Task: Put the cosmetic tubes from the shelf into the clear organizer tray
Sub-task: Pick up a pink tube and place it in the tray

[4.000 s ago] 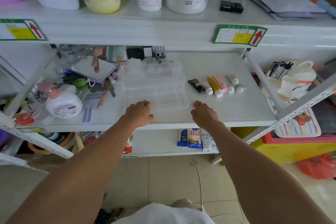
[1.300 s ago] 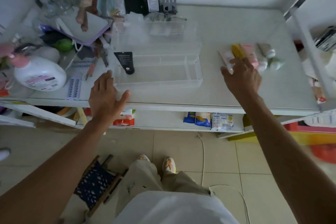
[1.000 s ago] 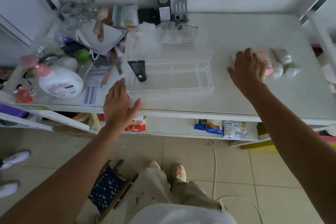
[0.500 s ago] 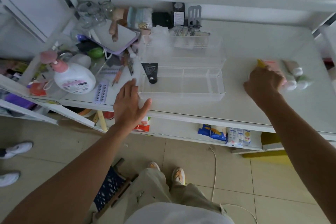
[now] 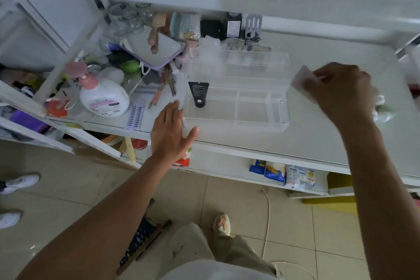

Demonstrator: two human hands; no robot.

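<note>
Pink tube [image 5: 303, 81], blurred, pinched in right hand [image 5: 341, 93] just right of clear tray [image 5: 236, 124] | long axis seems far-left to near-right | likely light, soft, slick; hold mid-body | black tube [image 5: 198, 94] in left compartment, cap near | left hand [image 5: 170, 132] flat, empty, bracing tray's near-left corner on shelf [image 5: 295, 143]

Black tube [image 5: 198, 95] in clear tray [image 5: 236, 124], left compt; pink tube [image 5: 301, 79] held.
</note>
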